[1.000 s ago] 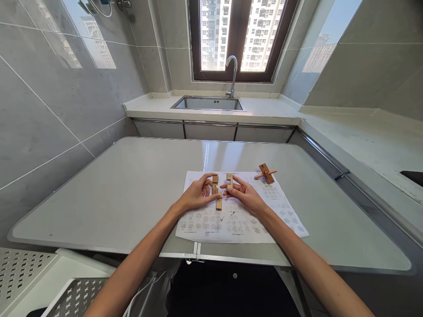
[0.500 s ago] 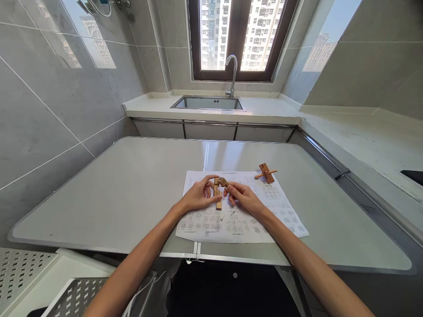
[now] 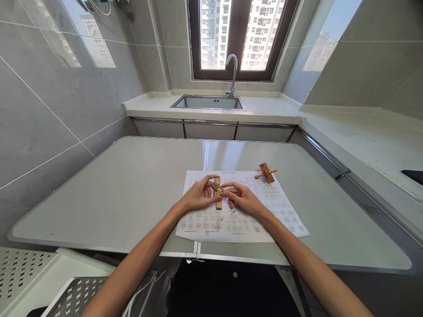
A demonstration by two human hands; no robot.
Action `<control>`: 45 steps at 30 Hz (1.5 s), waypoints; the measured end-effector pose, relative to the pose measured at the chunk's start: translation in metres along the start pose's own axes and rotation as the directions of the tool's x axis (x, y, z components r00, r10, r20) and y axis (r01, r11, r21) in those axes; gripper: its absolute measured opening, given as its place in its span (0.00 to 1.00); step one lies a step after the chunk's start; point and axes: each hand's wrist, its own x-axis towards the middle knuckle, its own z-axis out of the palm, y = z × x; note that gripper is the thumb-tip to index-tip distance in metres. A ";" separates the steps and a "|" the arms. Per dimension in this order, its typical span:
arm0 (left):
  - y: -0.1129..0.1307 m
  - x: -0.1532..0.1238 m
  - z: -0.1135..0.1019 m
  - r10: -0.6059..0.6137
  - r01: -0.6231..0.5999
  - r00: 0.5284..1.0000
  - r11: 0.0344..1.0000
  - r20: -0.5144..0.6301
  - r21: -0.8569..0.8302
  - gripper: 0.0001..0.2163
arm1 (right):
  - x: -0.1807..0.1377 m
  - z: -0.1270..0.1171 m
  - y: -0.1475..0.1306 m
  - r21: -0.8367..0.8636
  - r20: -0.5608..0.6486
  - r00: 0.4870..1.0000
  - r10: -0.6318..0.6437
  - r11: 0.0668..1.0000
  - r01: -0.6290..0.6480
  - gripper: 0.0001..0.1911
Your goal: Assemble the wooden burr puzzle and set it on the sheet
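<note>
From the head view, your left hand (image 3: 197,196) pinched the upright notched pale wooden puzzle bar (image 3: 218,194) over the printed white instruction sheet (image 3: 238,220) on the grey counter (image 3: 115,193). Your right hand (image 3: 243,197) gripped a short notched wooden block (image 3: 218,188) laid across it. Both pieces looked light, stiff and smooth; pinching their flat sides near the notches seemed safest.

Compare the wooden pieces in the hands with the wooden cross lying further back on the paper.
The held wooden pieces are gripped by the left hand and right hand; the wooden cross lies untouched, apart from both hands. The held wooden pieces are pale and sit mid-sheet, while the wooden cross looks more orange-brown and rests near the far right edge of the printed sheet. Both are crossed wooden bars over that sheet.
</note>
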 end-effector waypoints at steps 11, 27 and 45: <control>0.005 0.000 0.000 -0.020 0.021 0.999 1.000 0.045 -0.023 0.31 | -0.004 0.002 -0.006 -0.077 -0.149 0.989 0.027 0.996 -0.038 0.21; 0.008 -0.001 0.000 -0.070 0.070 0.996 0.997 0.059 0.011 0.30 | -0.003 0.003 -0.006 -0.127 -0.220 0.975 -0.003 0.992 -0.026 0.24; 0.009 0.000 -0.001 -0.043 0.049 0.996 0.995 0.072 -0.082 0.28 | -0.003 0.004 -0.005 -0.159 -0.266 0.964 -0.014 0.987 -0.030 0.23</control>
